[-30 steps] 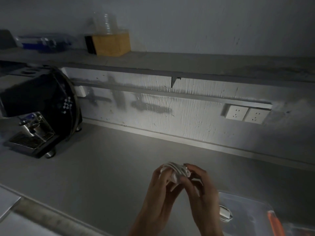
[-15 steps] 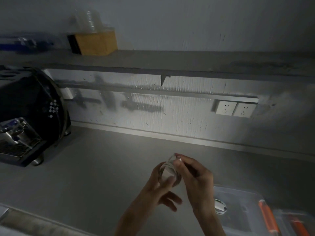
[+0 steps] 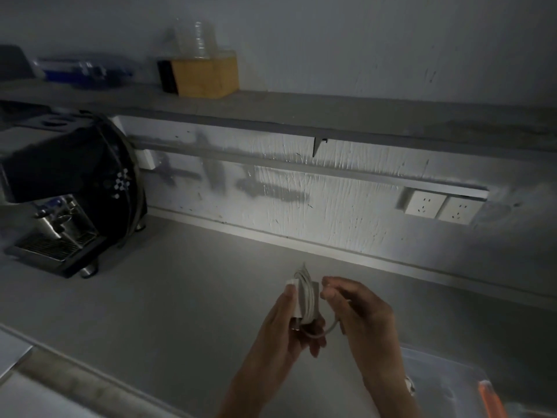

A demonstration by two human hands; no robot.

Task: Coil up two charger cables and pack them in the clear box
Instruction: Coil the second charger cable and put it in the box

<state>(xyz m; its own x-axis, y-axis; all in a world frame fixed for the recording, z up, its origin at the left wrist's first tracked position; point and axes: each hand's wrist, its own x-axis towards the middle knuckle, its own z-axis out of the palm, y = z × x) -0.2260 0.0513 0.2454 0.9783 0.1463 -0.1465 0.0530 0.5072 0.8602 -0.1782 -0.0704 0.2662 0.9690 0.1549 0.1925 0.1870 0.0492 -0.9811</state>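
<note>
Cable, white and wound into a tight bundle, is up in the air over the grey counter, held between two bare hands. It stands on its end, and a short loose tail curls out from the bottom toward the right

The left hand is wrapped round the bundle, thumb on the near side and fingers behind it. The right hand is just beside the bundle, with its fingertips pinched together; I think they hold the loose tail, but the room is too dark to be sure

So the winding of this cable looks almost done. Only the last bit of tail is left to go round or be tucked in

The clear box sits on the counter below and to the right of the hands, with something orange in it. A small white thing shows by the right wrist, maybe the other cable, but I cannot tell

Next the tail needs a firm tuck so the bundle does not spring open. Then it can go down into the box. Far off to the left stands a black coffee machine
</note>
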